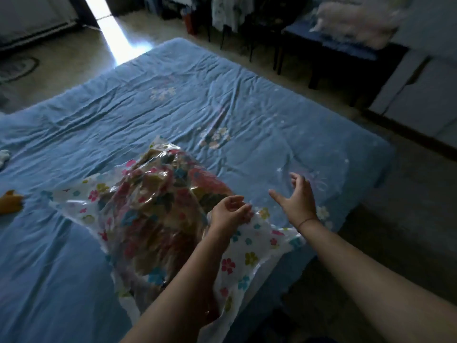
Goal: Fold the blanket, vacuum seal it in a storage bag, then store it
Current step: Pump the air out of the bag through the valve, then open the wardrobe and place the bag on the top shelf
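The bag [158, 219], clear plastic printed with coloured flowers, lies on the blue bed [173, 107] with the brownish blanket [158, 189] bunched inside it; no lettering or brand can be read on it. The left hand [231, 211] hovers over the bag's near right part, fingers loosely curled, gripping nothing. The right hand [295, 198] is just right of it, above the sheet, fingers spread and empty. A yellow thing [11, 201] lies far left of both hands.
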`<state>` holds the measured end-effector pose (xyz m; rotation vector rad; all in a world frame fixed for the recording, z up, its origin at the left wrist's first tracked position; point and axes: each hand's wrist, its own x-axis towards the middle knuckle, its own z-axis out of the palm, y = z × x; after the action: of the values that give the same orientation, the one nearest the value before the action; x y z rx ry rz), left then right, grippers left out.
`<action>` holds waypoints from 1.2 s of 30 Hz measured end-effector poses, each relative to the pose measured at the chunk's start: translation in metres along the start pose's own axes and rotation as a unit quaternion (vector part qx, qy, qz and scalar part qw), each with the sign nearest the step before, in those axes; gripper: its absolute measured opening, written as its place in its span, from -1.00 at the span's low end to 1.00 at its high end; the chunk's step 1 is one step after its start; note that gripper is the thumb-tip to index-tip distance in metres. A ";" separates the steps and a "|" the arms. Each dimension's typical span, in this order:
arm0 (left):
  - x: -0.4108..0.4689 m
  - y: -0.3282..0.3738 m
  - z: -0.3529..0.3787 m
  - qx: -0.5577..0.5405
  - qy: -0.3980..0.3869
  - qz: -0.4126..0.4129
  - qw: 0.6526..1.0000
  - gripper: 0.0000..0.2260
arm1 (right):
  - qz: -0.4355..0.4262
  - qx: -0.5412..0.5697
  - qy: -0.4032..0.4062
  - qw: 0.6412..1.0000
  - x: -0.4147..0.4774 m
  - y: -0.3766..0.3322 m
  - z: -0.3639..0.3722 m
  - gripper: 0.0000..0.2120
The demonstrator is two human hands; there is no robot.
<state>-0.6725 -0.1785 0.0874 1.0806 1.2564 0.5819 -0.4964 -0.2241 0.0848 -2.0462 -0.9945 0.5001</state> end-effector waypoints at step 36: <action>-0.286 0.044 0.873 0.231 -0.617 0.237 0.714 -0.64 | 0.285 0.014 0.630 0.722 -0.170 0.421 -0.721 -0.26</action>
<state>0.0854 -0.6844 0.2110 1.7734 -0.1252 -0.1980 0.0526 -0.8659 0.1927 -1.9785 0.4826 -0.6036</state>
